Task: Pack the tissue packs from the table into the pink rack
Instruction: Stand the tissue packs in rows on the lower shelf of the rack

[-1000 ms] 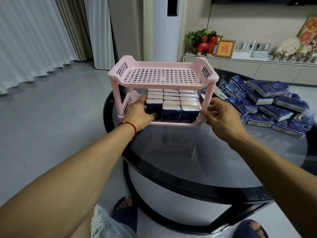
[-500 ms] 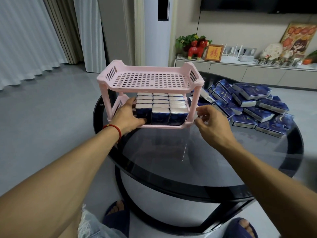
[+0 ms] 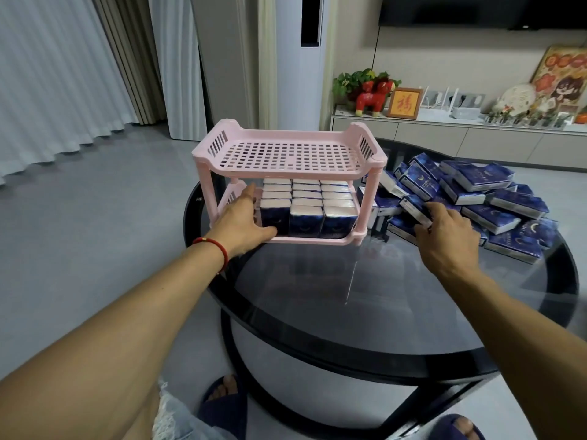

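Three rows of tissue packs fill the lower shelf of the pink rack, which stands on the round glass table. The left hand rests straight-fingered against the leftmost row. The right hand pinches one pack at the edge of the loose pile just beside the rack.

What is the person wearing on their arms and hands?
Both arms are bare, with no sleeves in view. The left wrist has a thin red string bracelet with a small gold bead. The left hand and right hand wear no gloves, and no rings or watch show.
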### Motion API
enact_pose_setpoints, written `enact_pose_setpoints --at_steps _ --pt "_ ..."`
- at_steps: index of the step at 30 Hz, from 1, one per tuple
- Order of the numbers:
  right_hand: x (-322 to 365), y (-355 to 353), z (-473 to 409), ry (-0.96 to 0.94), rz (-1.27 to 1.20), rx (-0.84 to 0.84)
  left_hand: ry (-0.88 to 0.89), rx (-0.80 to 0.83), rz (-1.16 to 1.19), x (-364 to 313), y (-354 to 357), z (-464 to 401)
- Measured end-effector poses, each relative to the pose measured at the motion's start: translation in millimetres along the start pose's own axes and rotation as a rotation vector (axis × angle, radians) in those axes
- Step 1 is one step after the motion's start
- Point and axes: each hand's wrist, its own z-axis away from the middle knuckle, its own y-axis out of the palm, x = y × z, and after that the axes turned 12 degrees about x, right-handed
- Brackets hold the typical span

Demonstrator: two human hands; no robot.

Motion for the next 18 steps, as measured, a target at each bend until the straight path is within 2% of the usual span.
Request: enact_pose_setpoints --at_steps 3,7,9,11,14,15,18 --pt "-2 -6 1 0.001 -0.007 -0.099 -0.057 0.024 -0.124 -16 -9 24" --pt "7 -29 22 -0.007 -0.221 -0.232 0.087 -0.085 -0.230 -42 -15 75" --pt "23 -46 43 -0.143 -0.284 -0.279 0.142 -0.153 -0.168 -51 -8 89" --pt "44 -58 73 -0.395 -0.260 -0.292 0.124 -0.076 0.115 -60 1 95" --pt "74 -53 116 -0.707 -0.094 -0.265 0.166 0.259 0.806 -73 13 99" --pt "82 -47 122 -0.765 -0.059 -0.231 0.194 0.314 0.948 -75 14 100" --pt "97 -33 128 -0.853 -0.010 -0.100 0.194 0.281 1.065 -70 8 95"
